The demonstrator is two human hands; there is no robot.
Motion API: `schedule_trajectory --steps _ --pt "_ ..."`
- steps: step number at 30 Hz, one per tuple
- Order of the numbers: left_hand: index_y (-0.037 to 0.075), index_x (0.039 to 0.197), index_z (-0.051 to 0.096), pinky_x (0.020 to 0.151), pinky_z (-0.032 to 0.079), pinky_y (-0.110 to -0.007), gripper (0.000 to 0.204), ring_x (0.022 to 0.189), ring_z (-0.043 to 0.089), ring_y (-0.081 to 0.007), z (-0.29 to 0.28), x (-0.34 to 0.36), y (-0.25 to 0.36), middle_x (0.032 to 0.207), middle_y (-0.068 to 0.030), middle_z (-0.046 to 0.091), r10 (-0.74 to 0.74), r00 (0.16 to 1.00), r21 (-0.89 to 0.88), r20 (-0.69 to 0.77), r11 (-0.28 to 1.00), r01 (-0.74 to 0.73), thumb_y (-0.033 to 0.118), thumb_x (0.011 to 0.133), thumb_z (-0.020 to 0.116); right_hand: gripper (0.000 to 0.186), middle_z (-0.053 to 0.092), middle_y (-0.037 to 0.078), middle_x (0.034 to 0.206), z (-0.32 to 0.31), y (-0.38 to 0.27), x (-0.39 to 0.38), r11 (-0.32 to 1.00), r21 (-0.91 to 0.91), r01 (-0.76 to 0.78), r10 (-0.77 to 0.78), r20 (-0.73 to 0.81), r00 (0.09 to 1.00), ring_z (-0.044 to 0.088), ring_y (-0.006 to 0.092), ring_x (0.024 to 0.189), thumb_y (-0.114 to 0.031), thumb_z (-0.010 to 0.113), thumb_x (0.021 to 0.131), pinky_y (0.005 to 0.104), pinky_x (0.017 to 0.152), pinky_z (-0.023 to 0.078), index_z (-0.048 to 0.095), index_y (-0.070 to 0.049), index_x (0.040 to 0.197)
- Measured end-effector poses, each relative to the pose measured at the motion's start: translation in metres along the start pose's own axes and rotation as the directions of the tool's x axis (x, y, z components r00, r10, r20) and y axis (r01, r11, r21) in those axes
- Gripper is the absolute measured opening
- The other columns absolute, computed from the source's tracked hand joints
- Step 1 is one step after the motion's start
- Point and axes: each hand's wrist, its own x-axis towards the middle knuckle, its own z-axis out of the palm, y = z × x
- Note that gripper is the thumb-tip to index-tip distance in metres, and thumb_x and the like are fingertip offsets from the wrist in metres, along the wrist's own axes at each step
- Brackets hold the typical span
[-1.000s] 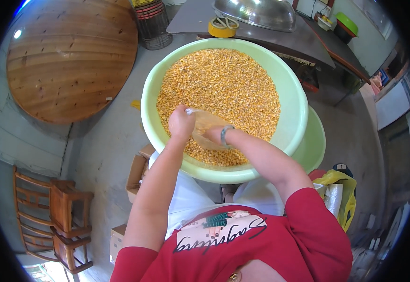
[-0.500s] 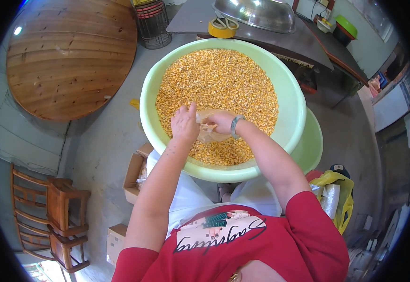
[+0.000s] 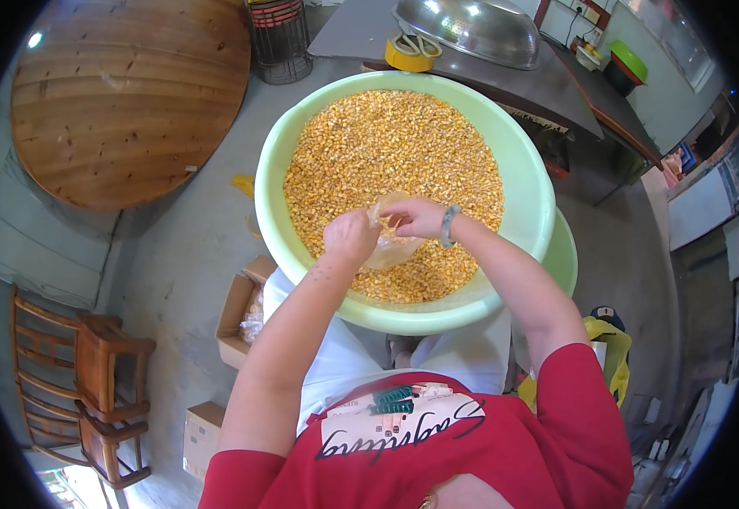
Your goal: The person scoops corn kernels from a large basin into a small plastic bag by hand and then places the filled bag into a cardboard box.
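Observation:
A large pale green basin [image 3: 532, 191] stands in front of me, filled with yellow corn kernels [image 3: 395, 140]. Over the near half of the corn I hold a clear plastic bag [image 3: 393, 253]. My left hand [image 3: 351, 235] is closed on the left edge of the bag's mouth. My right hand [image 3: 420, 217], with a bracelet at the wrist, is at the right side of the mouth, its fingers bent and gripping the bag's edge. Some kernels show at the opening between the hands. How much corn the bag contains is hard to tell.
Beyond the basin is a dark table [image 3: 344, 38] bearing a roll of yellow tape [image 3: 409, 58], scissors and a metal bowl [image 3: 479, 30]. An open cardboard box [image 3: 232, 318] sits left of my legs. Wooden chairs [image 3: 102, 373] stand farther left; a yellow bag [image 3: 617, 356] lies right.
Both hands have shifted right with the bag. My left hand's fingers, raised and spread before, are now curled at the bag's mouth.

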Motion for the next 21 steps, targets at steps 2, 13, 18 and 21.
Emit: schedule_trajectory --steps 2,13,18,21 --pt "0.004 0.079 0.06 0.069 0.048 -0.041 0.031 0.077 0.061 -0.0326 0.0 0.002 0.0 0.078 -0.0171 0.063 -0.054 0.998 -0.02 0.01 0.998 0.054 0.034 0.076 0.057 0.021 0.066 0.008 0.08 -0.008 -0.022 -0.009 0.949 0.311 -0.052 0.09 -0.109 0.99 0.063 0.0131 0.068 -0.006 0.059 0.074 0.0257 0.063 0.051 0.064 -0.005 0.095" --pt "0.001 0.079 0.06 0.07 0.049 -0.042 0.03 0.078 0.061 -0.0337 -0.002 0.008 0.006 0.08 -0.0205 0.062 -0.08 0.995 -0.062 0.064 0.995 0.084 0.026 0.081 0.043 0.053 0.057 0.021 0.106 -0.004 0.138 0.005 0.76 -0.279 -0.587 0.407 -0.501 0.764 0.056 0.0341 0.097 -0.033 0.067 0.068 0.0393 0.083 0.046 0.053 -0.007 0.113" --pt "0.002 0.079 0.059 0.069 0.048 -0.043 0.025 0.076 0.061 -0.0342 0.007 0.009 0.003 0.078 -0.0202 0.062 -0.07 0.995 -0.046 0.065 0.996 0.073 0.024 0.077 0.047 0.056 0.059 0.02 0.098 0.02 0.121 0.015 0.709 -0.374 -0.598 0.493 -0.343 0.8 0.057 0.033 0.091 -0.043 0.065 0.068 0.039 0.08 0.046 0.054 -0.006 0.109" --pt "0.003 0.08 0.059 0.07 0.048 -0.044 0.026 0.076 0.06 -0.0348 0.007 0.008 0.0 0.079 -0.0199 0.062 -0.032 0.997 -0.062 0.072 0.997 0.036 0.026 0.076 0.049 0.055 0.06 0.02 0.094 0.025 0.12 0.017 0.711 -0.349 -0.611 0.533 -0.299 0.792 0.058 0.0322 0.087 -0.046 0.065 0.068 0.0391 0.077 0.046 0.056 -0.006 0.104"
